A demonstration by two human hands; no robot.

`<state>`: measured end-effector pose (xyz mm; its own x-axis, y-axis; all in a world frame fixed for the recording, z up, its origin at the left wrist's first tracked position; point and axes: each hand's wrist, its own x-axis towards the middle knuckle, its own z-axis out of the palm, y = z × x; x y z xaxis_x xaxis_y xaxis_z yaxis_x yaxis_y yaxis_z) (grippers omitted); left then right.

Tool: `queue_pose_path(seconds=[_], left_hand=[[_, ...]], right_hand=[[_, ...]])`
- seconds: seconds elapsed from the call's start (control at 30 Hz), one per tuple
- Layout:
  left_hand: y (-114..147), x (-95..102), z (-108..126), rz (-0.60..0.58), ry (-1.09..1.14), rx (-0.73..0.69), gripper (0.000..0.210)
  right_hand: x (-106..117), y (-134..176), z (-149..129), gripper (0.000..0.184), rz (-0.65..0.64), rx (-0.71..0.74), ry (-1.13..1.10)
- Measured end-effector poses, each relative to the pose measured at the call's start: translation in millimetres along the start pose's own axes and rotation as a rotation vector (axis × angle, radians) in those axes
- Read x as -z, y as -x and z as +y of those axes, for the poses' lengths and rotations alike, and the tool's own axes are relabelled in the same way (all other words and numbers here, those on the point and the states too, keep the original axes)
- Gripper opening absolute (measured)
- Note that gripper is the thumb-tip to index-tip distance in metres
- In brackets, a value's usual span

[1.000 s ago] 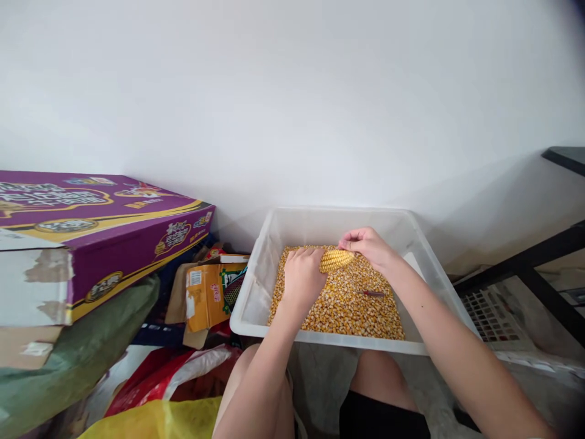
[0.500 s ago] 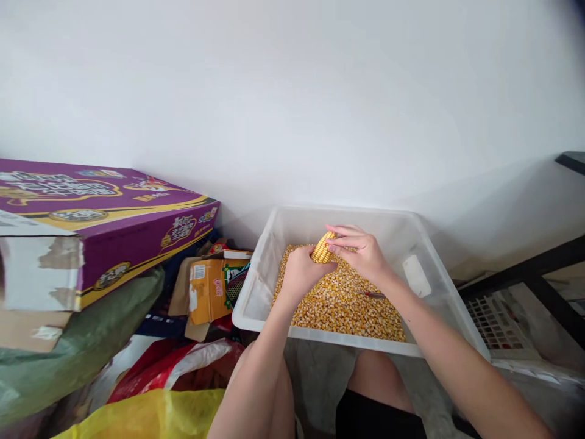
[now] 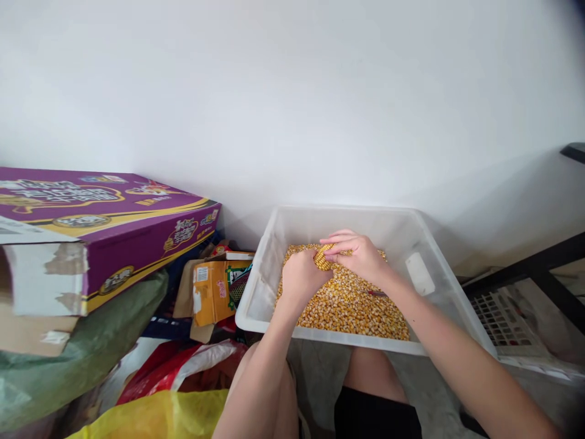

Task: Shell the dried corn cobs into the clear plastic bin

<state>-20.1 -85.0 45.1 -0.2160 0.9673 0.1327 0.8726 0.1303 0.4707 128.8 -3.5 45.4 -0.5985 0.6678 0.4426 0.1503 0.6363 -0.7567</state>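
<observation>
We grip the corn cob (image 3: 322, 259) in our curled left hand (image 3: 300, 274); our partly open right hand (image 3: 359, 257) touches it, loose kernels (image 3: 354, 311) beneath both.

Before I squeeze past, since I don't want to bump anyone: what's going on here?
Someone holds a corn cob over a translucent tub of loose kernels. The left hand grips it; the right hand touches it from the other side. Kernels cover the part of the cob that shows.
</observation>
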Motion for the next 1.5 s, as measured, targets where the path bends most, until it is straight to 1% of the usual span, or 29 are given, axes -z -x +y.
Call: queue_pose_path(seconds=[0.1, 0.2, 0.27, 0.33, 0.4, 0.43, 0.5, 0.63, 0.7, 0.77, 0.83, 0.9, 0.97, 1.03, 1.07, 1.13, 1.17, 1.2, 1.23, 1.3, 1.37, 1.4, 1.43, 1.47, 1.5], left_hand=[[-1, -0.3, -1, -0.022, 0.054, 0.004, 0.018], [-3, -0.6, -3, -0.089, 0.208, 0.003, 0.021], [-5, -0.3, -4, -0.153, 0.339, 0.011, 0.025], [-6, 0.7, -5, -0.213, 0.456, 0.036, 0.028], [-7, 2.1, -5, -0.241, 0.536, 0.063, 0.031], [-7, 2.7, -5, -0.243, 0.563, 0.074, 0.031], [-7, 3.6, -6, -0.247, 0.607, 0.084, 0.031], [-6, 3.1, -9, -0.284, 0.685, 0.083, 0.030], [-5, 2.7, -10, -0.291, 0.697, 0.083, 0.031], [-4, 2.6, -9, -0.269, 0.676, 0.077, 0.032], [-2, 2.9, -6, -0.227, 0.643, 0.064, 0.032], [1, 4.0, -1, -0.192, 0.630, 0.058, 0.032], [9, 7.7, 2, -0.186, 0.644, 0.063, 0.031], [22, 16.9, -1, -0.197, 0.679, 0.078, 0.031], [31, 24.6, -6, -0.195, 0.698, 0.098, 0.032], [51, 46.8, -24, -0.152, 0.731, 0.174, 0.034], [63, 61.1, -36, -0.099, 0.743, 0.230, 0.035], [74, 76.9, -48, -0.026, 0.756, 0.285, 0.037], [85, 93.6, -61, 0.059, 0.769, 0.340, 0.040], [105, 126.0, -82, 0.190, 0.829, 0.407, 0.045], [121, 151.7, -96, 0.269, 0.870, 0.451, 0.048], [127, 160.7, -99, 0.284, 0.877, 0.463, 0.048], [133, 166.9, -101, 0.291, 0.874, 0.473, 0.048], [137, 170.7, -102, 0.290, 0.868, 0.482, 0.047], [142, 172.4, -101, 0.289, 0.862, 0.492, 0.047]], right_hand=[[-7, 1, -4, 0.018, 0.060, 0.022, -0.015], [-6, 1, -8, 0.014, 0.118, 0.002, -0.042], [0, 0, -9, 0.011, 0.206, -0.069, -0.123], [9, -2, -7, 0.011, 0.326, -0.182, -0.232], [16, -3, -4, 0.015, 0.418, -0.266, -0.318], [18, -4, -2, 0.017, 0.437, -0.283, -0.349], [18, -5, 0, 0.019, 0.430, -0.282, -0.409], [6, -3, 2, 0.024, 0.271, -0.261, -0.515], [0, -1, 0, 0.025, 0.229, -0.259, -0.533], [-4, 0, -3, 0.020, 0.258, -0.248, -0.516], [-7, 0, -8, 0.013, 0.316, -0.215, -0.448], [-6, -2, -12, 0.011, 0.363, -0.166, -0.332], [-1, -4, -15, 0.013, 0.397, -0.128, -0.193], [6, -5, -18, 0.016, 0.450, -0.110, -0.072], [8, -4, -22, 0.017, 0.481, -0.105, -0.030], [5, 4, -35, 0.019, 0.509, -0.100, 0.014], [-3, 11, -44, 0.019, 0.475, -0.101, 0.021], [-17, 19, -55, 0.020, 0.399, -0.103, 0.020], [-36, 28, -68, 0.020, 0.273, -0.101, 0.017], [-89, 46, -93, 0.021, -0.084, -0.058, 0.045], [-153, 59, -111, 0.024, -0.425, 0.001, 0.166], [-185, 63, -116, 0.025, -0.558, 0.012, 0.265], [-214, 64, -119, 0.025, -0.662, 0.005, 0.349], [-240, 63, -120, 0.021, -0.774, -0.032, 0.416], [-261, 61, -119, 0.018, -0.877, -0.085, 0.445]])
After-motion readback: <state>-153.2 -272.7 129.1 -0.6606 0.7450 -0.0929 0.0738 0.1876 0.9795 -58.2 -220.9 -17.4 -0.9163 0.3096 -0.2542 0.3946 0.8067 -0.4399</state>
